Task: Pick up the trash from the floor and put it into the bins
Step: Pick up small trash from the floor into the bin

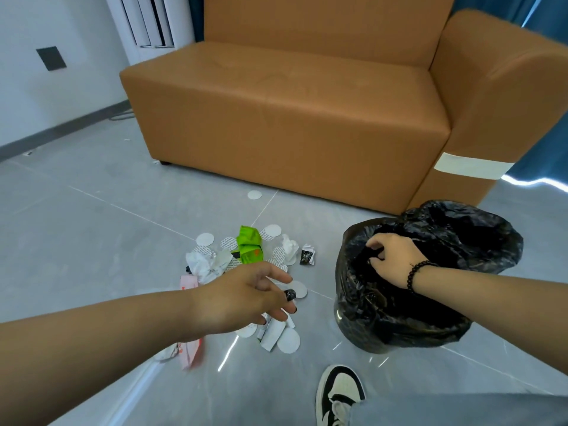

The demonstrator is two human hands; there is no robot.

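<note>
A pile of trash lies on the grey floor: a green wrapper, crumpled white paper, a small black packet, several white round seals and a pink wrapper. My left hand hovers over the pile and pinches a small black scrap between thumb and fingers. On the right stands a bin lined with a black bag. My right hand, a bead bracelet on its wrist, grips the bag's rim at the bin's mouth.
An orange sofa stands behind the trash and the bin. One white seal lies alone near the sofa's base. My black-and-white shoe is planted in front of the bin. A white wall with a dark skirting runs at the left.
</note>
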